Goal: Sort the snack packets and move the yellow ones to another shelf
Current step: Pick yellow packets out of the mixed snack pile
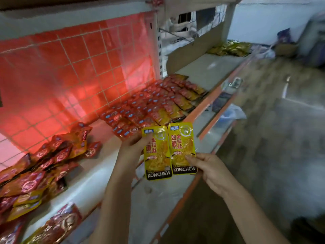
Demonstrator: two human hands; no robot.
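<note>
Nearest me, my left hand (133,147) and right hand (209,169) each pinch one yellow packet (182,148) in curled fingers, side by side above the shelf edge (191,117). Red packets (149,104) lie in tidy rows beyond, with a looser mixed pile (35,173) at near left, some yellow in it. Far right, a heap of yellow packets (230,48) sits on the next shelf section; I judge sorting partly done. Behind: red mesh backing (70,67); a dim grey floor (272,120).

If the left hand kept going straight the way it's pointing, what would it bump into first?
Probably the rows of red packets laid out on the shelf. The left hand, holding a yellow packet, points up and away toward them. Depth is hard to judge, so it might pass above them.
</note>
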